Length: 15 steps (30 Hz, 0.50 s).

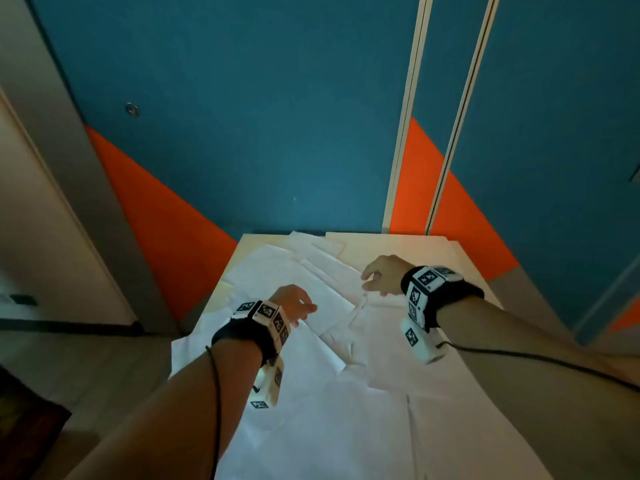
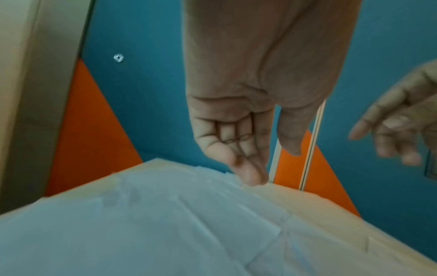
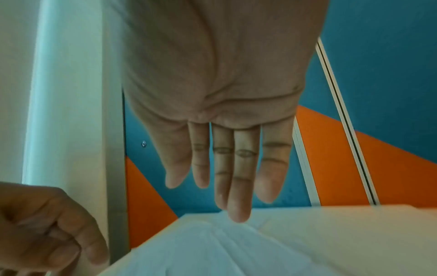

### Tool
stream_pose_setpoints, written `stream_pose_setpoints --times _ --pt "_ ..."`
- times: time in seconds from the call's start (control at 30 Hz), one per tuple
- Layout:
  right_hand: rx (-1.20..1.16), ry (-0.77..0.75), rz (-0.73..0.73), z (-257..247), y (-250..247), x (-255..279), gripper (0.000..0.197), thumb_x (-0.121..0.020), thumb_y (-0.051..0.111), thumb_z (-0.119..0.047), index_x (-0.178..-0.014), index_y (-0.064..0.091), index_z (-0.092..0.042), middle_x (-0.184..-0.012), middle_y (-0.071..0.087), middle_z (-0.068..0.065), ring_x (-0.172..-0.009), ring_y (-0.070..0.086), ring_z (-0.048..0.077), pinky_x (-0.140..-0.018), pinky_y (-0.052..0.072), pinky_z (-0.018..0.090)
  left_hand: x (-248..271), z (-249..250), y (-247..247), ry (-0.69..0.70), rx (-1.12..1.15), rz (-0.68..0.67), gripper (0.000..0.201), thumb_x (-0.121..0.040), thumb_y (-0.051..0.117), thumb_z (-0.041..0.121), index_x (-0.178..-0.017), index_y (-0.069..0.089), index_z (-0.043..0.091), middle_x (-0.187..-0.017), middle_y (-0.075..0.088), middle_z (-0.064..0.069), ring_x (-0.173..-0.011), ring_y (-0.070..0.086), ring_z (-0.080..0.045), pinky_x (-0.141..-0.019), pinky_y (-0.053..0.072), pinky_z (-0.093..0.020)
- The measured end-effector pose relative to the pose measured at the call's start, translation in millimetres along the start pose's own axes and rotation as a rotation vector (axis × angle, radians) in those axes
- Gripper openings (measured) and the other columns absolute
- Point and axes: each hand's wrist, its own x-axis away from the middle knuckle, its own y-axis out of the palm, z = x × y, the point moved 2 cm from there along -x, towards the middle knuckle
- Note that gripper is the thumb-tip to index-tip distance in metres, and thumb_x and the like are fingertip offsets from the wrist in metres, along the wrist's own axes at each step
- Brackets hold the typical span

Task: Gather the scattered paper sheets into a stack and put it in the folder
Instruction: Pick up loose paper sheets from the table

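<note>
The head view is taking in the whole scene: the teal and orange wall [image 1: 242, 116] is standing behind a pale table [image 1: 398, 247], and the paper sheets [image 1: 311, 393] are lying scattered and overlapping over most of its top, some hanging past the left edge. A cream sheet or card [image 1: 391, 242] is lying at the far right of the table (whether this is the folder cannot be told). The wrist views are giving what the head view is not, namely the undersides of both hands. Both forearms are reaching forward over the sheets, each wearing a black wrist strap with marker blocks [image 1: 268, 315] and a trailing cable [image 1: 554, 362]. The left hand [image 1: 294, 303] is hovering palm down above the middle of the sheets; from below, its fingers [image 2: 238, 147] are hanging loosely curled with the thumb apart, gripping nothing. The right hand [image 1: 384, 273] is hovering further back and to the right, and its fingers [image 3: 241, 168] are stretching nearly straight and close together, also holding nothing. Whether any fingertip is touching paper cannot be told.
</note>
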Motion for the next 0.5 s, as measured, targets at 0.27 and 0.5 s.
stream_pose_setpoints --times 0.27,0.5 --pt "-0.041 0.099 -0.170 3 93 -11 0.033 -0.092 0.056 -0.020 -0.122 0.059 -0.007 -0.102 0.065 0.004 -0.102 0.062 0.027 -0.067 0.044 0.017 14 -79 19 -0.221 0.063 -0.007 0.012 -0.091 0.055 0.013 -0.094 0.063 0.005 -0.090 0.066 -0.016 -0.060 0.054 -0.019 -0.058 0.049 -0.024" --pt "-0.031 0.206 -0.213 10 152 -21 0.051 -0.088 0.061 -0.029 -0.132 0.048 -0.007 -0.134 0.052 0.011 -0.122 0.051 0.026 -0.097 0.040 0.027 14 -147 19 -0.486 0.139 0.046 0.053 -0.087 0.064 0.018 -0.134 0.044 0.003 -0.131 0.054 -0.016 -0.098 0.061 -0.028 -0.095 0.048 -0.036"
